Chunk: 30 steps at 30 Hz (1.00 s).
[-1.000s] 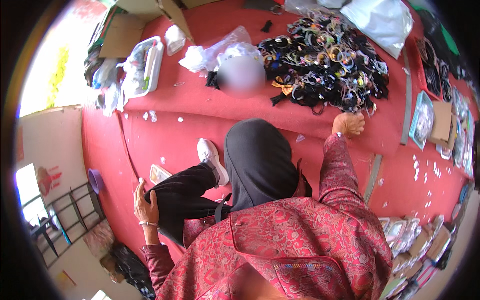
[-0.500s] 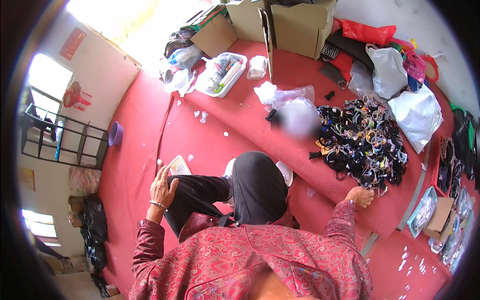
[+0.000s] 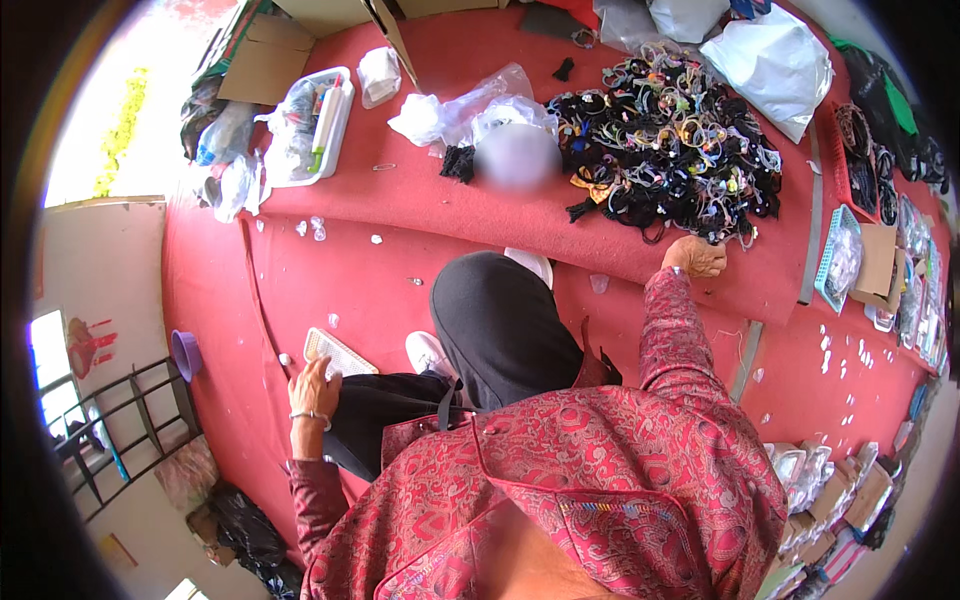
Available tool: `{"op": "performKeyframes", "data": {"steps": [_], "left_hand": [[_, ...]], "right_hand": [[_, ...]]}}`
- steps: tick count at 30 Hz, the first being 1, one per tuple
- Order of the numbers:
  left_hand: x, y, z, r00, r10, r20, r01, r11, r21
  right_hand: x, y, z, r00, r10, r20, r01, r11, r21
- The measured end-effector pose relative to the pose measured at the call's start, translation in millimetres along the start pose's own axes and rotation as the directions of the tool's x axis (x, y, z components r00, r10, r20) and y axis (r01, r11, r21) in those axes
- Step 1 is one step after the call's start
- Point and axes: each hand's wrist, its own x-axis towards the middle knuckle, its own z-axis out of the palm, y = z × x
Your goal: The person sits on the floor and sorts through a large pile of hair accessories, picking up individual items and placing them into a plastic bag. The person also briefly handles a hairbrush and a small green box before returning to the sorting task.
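My right hand (image 3: 697, 257) rests at the near edge of a big pile of hair ties (image 3: 690, 150), mostly black with coloured charms and pale loops. Its fingers curl downward, and whatever they hold, if anything, is hidden. At the left, my left hand (image 3: 315, 392) lies by my bent knee, fingers stretched and apart, with nothing in it. Just beyond its fingertips is a shallow white basket (image 3: 340, 352) on the red floor covering. A blurred pale round thing (image 3: 517, 155) sits left of the pile, beside clear plastic bags (image 3: 490, 95).
A white tray (image 3: 342, 122) of bagged items stands far left near cardboard boxes (image 3: 268, 62). White plastic bags (image 3: 775, 65) lie beyond the pile. At the right are a red basket (image 3: 845, 160) and a light-blue basket (image 3: 836, 285). A purple tub (image 3: 186, 355) stands by the left wall.
My view has swung, so the pile and far boxes sit higher and further left. My right hand stays by the pile's near edge, and my left hand remains by the knee.
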Motion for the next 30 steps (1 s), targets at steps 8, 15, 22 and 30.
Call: {"op": "performKeyframes", "data": {"steps": [8,15,22,30], "left_hand": [[-24.5,-18.2,11.3,0.969,-0.173,-0.175,0.137,0.971,-0.197],[-14.2,-4.5,9.9,0.935,-0.283,-0.215,0.227,0.941,-0.251],[-2.7,-0.2,6.7,0.931,-0.279,-0.237,0.213,0.940,-0.267],[-2.6,0.0,4.4,0.941,-0.305,-0.150,0.269,0.938,-0.217]], "right_hand": [[-5.5,-4.5,9.6,1.000,-0.001,-0.031,-0.001,0.999,-0.049],[-12.8,-7.1,18.3,0.993,-0.095,-0.072,0.096,0.995,0.013],[-10.3,-5.2,17.2,0.988,-0.109,-0.108,0.114,0.993,0.040],[-11.3,-7.7,12.0,0.986,-0.146,-0.078,0.151,0.987,0.053]]}}
